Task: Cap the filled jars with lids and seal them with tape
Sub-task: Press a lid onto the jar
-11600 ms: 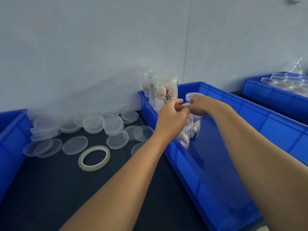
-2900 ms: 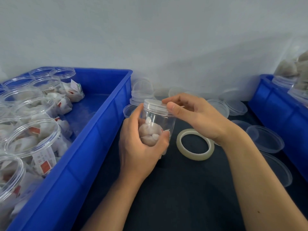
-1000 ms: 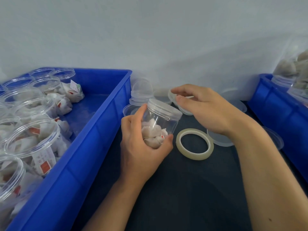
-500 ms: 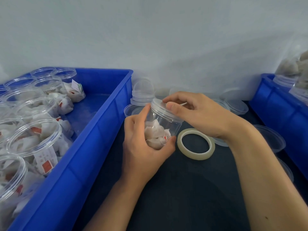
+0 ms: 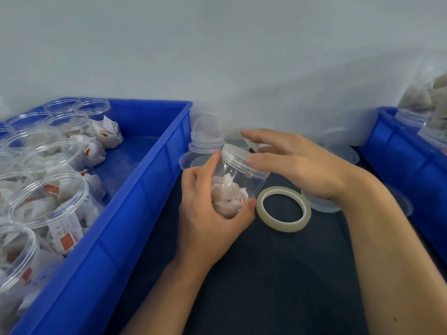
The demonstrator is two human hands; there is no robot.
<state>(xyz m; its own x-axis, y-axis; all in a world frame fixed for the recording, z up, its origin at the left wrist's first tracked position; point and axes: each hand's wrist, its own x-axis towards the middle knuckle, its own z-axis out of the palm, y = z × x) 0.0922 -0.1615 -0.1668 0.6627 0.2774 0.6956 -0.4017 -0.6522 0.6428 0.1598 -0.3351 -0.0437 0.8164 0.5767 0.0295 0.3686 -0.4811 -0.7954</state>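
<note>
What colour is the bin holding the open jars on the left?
Bright blue bin, seen best in the head view.

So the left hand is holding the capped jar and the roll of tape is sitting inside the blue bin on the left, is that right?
Not quite. The head view shows the left hand holding the capped jar, but the roll of tape lies on the dark table, outside the blue bin.
</note>
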